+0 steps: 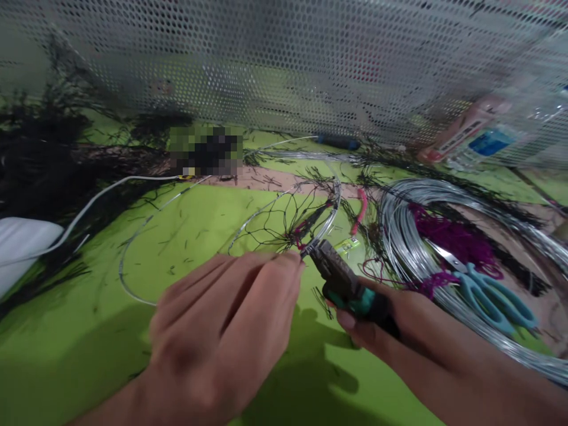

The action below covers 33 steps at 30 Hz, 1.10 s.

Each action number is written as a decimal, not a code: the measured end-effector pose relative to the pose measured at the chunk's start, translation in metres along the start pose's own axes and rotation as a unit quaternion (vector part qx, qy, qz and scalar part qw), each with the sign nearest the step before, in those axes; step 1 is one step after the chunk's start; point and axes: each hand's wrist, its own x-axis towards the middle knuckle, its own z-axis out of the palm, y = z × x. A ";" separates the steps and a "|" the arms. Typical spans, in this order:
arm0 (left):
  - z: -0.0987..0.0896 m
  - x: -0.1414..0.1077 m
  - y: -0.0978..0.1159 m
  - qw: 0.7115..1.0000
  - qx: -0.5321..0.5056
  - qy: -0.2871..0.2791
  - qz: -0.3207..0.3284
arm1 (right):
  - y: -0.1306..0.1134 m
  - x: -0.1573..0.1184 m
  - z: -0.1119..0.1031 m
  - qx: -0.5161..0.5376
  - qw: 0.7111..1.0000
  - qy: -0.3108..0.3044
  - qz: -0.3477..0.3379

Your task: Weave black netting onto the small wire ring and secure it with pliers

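The left hand (222,331) pinches the near rim of a wire hoop (331,207) strung with black netting (284,222), fingertips closed together right where the wire ends meet, seemingly to steady the hoop against twisting. The right hand (381,322) is wrapped tight around the teal-and-black handles of a pair of pliers (339,281), whose nose bites the same spot on the hoop, just beside the left fingertips; the tool is angled up and away from the body so its tip meets the wire square on. The hoop stands tilted on the green worktop (199,236), its far rim raised. Right of the hoop lies a large coil of bare wire (444,296), with teal scissors (492,296) and a tuft of magenta thread (448,236) resting on it, all within easy reach. Left of the hoop a loose wire loop (128,266) lies flat, and behind it stands a perforated metal screen (310,65)
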 end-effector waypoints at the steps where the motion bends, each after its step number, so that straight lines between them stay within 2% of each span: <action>1: 0.001 -0.001 -0.001 1.000 0.005 -0.001 0.008 | 0.000 0.000 0.000 -0.007 1.000 0.007 0.000; 7: 0.007 -0.007 -0.006 0.993 0.051 0.027 0.100 | -0.006 0.002 0.002 -0.029 0.998 0.046 -0.038; 10: 0.006 -0.003 -0.005 0.991 0.057 0.042 0.111 | -0.006 0.001 0.005 -0.038 0.996 0.067 -0.054; 15: 0.003 0.003 -0.002 0.987 0.074 0.040 0.134 | -0.002 -0.002 0.006 -0.056 0.995 0.050 -0.057; 18: 0.007 -0.002 -0.003 0.987 0.086 0.033 0.129 | 0.000 -0.003 0.005 -0.062 0.997 0.034 -0.033; 21: 0.015 -0.011 -0.005 0.984 0.078 0.055 0.150 | 0.001 -0.005 0.006 -0.070 0.997 0.008 0.014; 26: 0.029 -0.018 -0.006 0.988 0.048 0.034 0.146 | 0.004 -0.006 0.006 -0.048 0.991 -0.077 0.095; 30: 0.034 -0.021 -0.007 0.987 0.042 0.030 0.151 | 0.010 -0.006 0.010 0.029 0.991 -0.099 0.089; 33: 0.038 -0.025 -0.009 0.984 0.057 0.019 0.166 | 0.015 -0.005 0.017 0.026 0.992 -0.083 0.095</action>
